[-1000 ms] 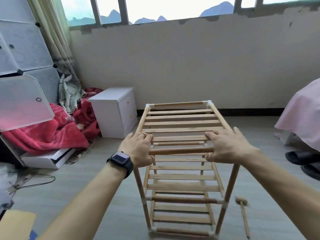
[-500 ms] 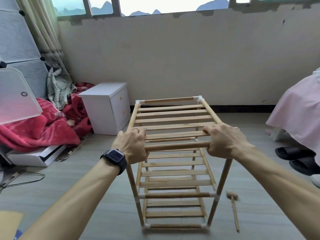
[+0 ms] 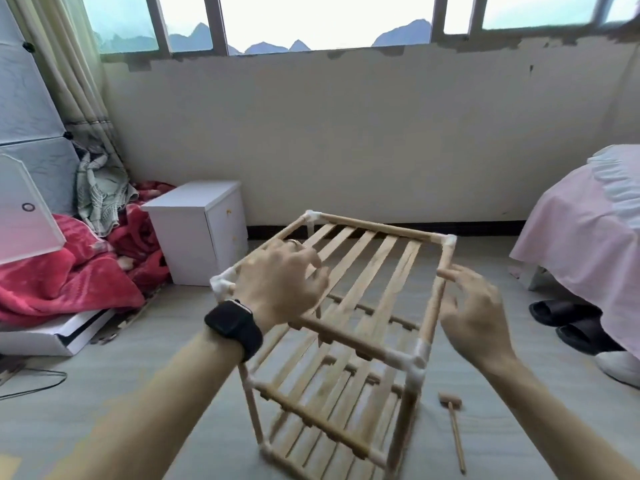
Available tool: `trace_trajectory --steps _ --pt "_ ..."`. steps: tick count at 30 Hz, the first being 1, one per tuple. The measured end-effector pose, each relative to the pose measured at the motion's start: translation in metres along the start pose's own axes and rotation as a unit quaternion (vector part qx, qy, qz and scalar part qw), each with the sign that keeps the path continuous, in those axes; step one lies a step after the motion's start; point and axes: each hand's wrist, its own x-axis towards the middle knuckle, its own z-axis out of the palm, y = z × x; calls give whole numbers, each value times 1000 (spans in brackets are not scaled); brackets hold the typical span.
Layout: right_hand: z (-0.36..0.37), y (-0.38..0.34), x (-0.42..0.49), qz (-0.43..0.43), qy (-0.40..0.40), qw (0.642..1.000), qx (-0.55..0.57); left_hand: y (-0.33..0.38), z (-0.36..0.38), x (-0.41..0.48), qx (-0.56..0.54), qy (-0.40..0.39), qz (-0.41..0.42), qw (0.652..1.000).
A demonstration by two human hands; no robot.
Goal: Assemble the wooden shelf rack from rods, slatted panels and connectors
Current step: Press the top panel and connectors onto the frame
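**Rack standing corner-on between the hands**

The rack [image 3: 363,271] is standing upright on the floor [image 3: 173,393], straight ahead of the person and below chest height. Its tall axis is running vertically and the top slats are pointing away toward the wall. It is sitting skewed, so the near right corner is pointing at the person rather than a flat side.

The left hand [image 3: 280,282], wearing a dark watch [image 3: 232,323], is lying over the top left rod. Its fingers are curling down over the rod and the first slats, gripping as far as the blur allows a reading. The right hand [image 3: 474,306] is hanging just beside the top right rod, holding nothing, with its fingers loosely spread. Whether a fingertip is touching the rod cannot be told. The left hand is the one carrying the contact, so any turning or steadying is likely resting on it.

The rods are round, pale, smooth wood, and the slats are flat strips with visible grain. A white plastic connector [image 3: 415,362] is capping each corner. Three tiers are showing, and the frame is looking complete. A small wooden mallet [image 3: 453,420] is lying on the floor just right of the rack's foot.
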Motion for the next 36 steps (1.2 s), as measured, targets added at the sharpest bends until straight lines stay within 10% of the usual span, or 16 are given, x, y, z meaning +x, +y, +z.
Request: trace_trajectory --steps 4,8,17,22,26,30,36 --pt "-2 -30 -67 -57 -22 997 55 -81 17 5 108 -64 -228 965" --pt "16 -40 -62 -170 14 984 -48 -103 39 -12 -188 -82 -336 919" --pt "2 6 43 7 9 972 -233 -9 20 -71 -214 -91 -167 958" --pt "-9 -61 12 -74 -140 987 -10 22 8 -78 -392 -179 44 901" --pt "-12 -81 -33 -109 -378 905 -161 -24 4 -49 -59 -49 76 994" --pt "-8 -65 -34 -128 -340 879 -308 -51 13 -29 -21 -225 29 974" --pt "-21 -39 0 -101 -290 875 -374 -55 26 -22 100 -182 62 976"
